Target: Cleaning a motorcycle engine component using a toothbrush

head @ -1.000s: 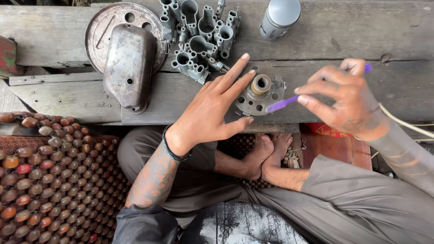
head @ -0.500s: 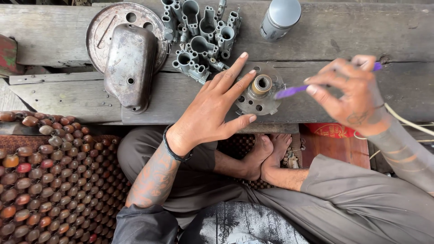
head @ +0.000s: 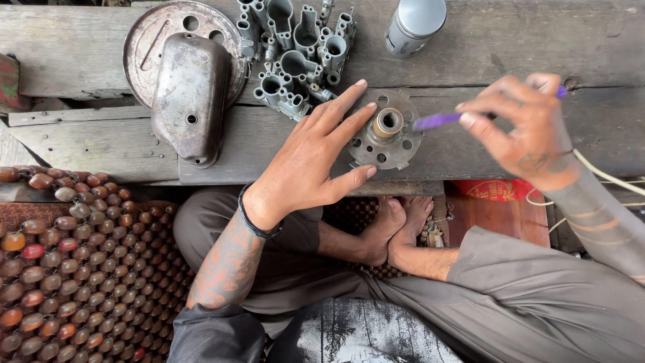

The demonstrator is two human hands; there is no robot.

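Hands at a round metal part on the desk

The left hand [head: 316, 158] lies spread, fingers steadying the flange [head: 385, 139] (brass bush at its centre) on the desk [head: 80, 144]; the right hand [head: 531, 128], grip pinched on a purple tool [head: 437, 121], points it at the bush.

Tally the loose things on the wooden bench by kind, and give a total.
Round perforated metal plate: 1
Domed metal cover: 1
Heap of grey cast parts, too tangled to count singly: 1
Grey canister: 1
Flanged metal hub under the left hand: 1
Purple tool in the right hand: 1
Total: 6
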